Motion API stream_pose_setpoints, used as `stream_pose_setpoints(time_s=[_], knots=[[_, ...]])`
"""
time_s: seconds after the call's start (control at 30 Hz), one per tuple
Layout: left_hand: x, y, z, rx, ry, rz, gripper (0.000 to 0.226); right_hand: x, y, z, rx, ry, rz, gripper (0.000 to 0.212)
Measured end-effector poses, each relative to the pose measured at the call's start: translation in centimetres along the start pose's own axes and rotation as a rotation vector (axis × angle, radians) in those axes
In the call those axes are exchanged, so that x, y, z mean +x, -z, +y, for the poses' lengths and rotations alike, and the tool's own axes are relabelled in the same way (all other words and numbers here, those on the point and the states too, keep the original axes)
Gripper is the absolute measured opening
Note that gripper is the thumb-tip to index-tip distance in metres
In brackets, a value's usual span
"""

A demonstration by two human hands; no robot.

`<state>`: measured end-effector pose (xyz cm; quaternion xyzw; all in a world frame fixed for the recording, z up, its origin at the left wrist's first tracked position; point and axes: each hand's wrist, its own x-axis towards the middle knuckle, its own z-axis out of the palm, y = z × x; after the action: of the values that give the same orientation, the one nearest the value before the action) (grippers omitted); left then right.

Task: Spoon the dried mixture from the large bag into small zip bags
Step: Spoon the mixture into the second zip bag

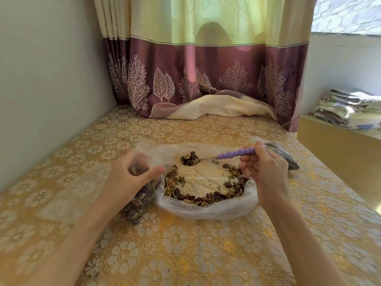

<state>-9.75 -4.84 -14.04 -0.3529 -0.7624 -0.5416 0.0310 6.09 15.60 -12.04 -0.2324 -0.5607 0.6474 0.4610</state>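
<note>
A: Purple ribbed plastic handle of the metal spoon (226, 155) is pinched in the right hand (266, 172); its heaped bowl hovers over the wide, rolled-down clear large bag (206, 209) of nuts and raisins.

B: And the left hand (127, 174)?

A: Curled round the small clear zip bag (138, 201), beside the large one. Its mouth looks narrow, so a tilt could spill pieces.

B: Room?

A: Open gold floral tablecloth (185, 254) nearer; wall left, edge right.
</note>
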Motion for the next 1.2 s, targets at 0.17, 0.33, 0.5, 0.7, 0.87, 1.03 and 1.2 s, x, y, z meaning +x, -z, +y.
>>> stream_pose_setpoints(time_s=[0.17, 0.33, 0.5, 0.7, 0.87, 1.03, 1.2], knots=[[0.0, -0.2, 0.4, -0.009, 0.008, -0.129, 0.037, -0.8, -0.3, -1.5, 0.057, 0.137, 0.004, 0.039], [0.0, -0.1, 0.5, -0.037, 0.019, -0.172, 0.043, -2.0, -1.3, -2.0, 0.109, 0.171, -0.105, 0.036], [-0.1, 0.0, 0.3, -0.066, 0.051, -0.213, 0.044, -3.3, -2.7, -1.7, 0.116, 0.205, -0.255, 0.036], [-0.2, -0.2, 0.2, -0.131, 0.059, -0.166, 0.051, -3.5, -2.8, -1.3, 0.139, 0.244, -0.432, 0.031], [0.1, 0.0, -0.3, -0.137, 0.066, -0.101, 0.049, -3.2, -2.7, -1.2, 0.150, 0.227, -0.494, 0.027], [0.1, 0.1, -0.6, -0.137, 0.049, -0.078, 0.046, -2.8, -2.3, -1.2, 0.233, 0.181, -0.432, 0.029], [0.0, 0.1, -0.6, -0.184, 0.083, 0.040, 0.041, -2.1, -1.5, -1.0, 0.151, 0.226, -0.140, 0.032]])
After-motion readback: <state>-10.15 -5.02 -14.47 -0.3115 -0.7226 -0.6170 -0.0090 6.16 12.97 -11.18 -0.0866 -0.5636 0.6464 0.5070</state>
